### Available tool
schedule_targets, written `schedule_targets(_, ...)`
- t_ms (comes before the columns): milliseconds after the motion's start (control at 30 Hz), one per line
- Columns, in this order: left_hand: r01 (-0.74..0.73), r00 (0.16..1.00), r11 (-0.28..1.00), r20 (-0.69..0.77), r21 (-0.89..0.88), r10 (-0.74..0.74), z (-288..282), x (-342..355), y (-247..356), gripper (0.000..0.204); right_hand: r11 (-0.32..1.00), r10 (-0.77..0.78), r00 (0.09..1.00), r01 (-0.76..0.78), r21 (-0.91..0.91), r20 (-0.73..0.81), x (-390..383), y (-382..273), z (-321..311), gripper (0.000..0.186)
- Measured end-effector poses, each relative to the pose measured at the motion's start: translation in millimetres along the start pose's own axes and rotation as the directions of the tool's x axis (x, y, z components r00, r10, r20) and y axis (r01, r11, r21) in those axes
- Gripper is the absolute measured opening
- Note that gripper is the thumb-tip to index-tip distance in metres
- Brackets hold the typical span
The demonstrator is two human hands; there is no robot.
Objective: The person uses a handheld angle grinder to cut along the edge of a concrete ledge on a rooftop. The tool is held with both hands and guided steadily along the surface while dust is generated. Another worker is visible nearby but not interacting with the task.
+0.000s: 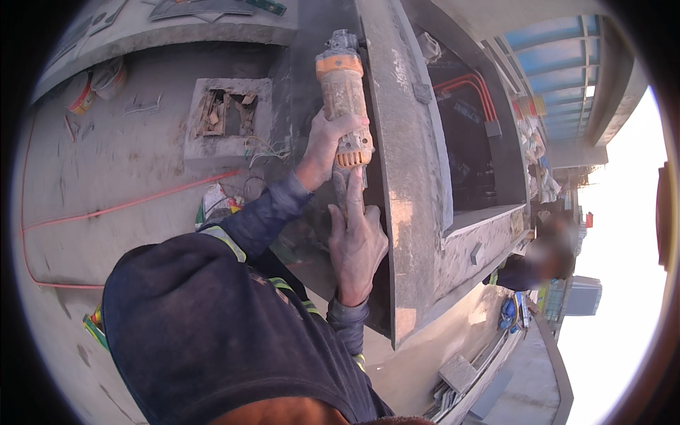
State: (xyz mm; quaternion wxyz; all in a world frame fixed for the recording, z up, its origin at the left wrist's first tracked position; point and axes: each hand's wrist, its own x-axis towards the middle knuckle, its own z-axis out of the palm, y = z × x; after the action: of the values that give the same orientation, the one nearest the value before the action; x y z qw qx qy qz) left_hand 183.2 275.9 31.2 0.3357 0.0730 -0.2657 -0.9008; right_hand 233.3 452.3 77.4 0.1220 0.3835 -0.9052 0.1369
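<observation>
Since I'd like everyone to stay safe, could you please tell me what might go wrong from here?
The dusty grinder could slip, as the left hand and right hand on it are bare. Its head sits right by the edge of the grey slab, so a kick might chip that edge.

Hd cam, L of pr, wide FOV fisheye; faces dn at pwr tool point(344, 95), nr range.
</observation>
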Motion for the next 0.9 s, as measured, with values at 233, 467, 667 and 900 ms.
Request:
schedule_targets(233,0.029,0.999,0.998,-0.021,0.060,-0.027,-2,10,5,0.037,1.000,-0.012,1.000,0.012,-0.017,0.016,11,0,5,0.089)
schedule_targets(467,0.045,0.999,0.997,-0.029,0.064,-0.044,7,-15,3,0.038,0.999,0.033,0.996,-0.032,-0.013,0.078,-14,3,-8,0.090)
schedule_targets(667,0.031,0.999,0.997,0.016,0.066,-0.032,7,-31,2,0.041,0.998,-0.031,0.999,0.030,0.051,0.017,-33,7,-13,0.090)
schedule_targets(900,0.018,1.000,0.996,0.010,0.088,-0.019,9,-31,0,0.039,0.999,-0.039,0.997,0.037,0.030,0.065,-28,9,-19,0.088)
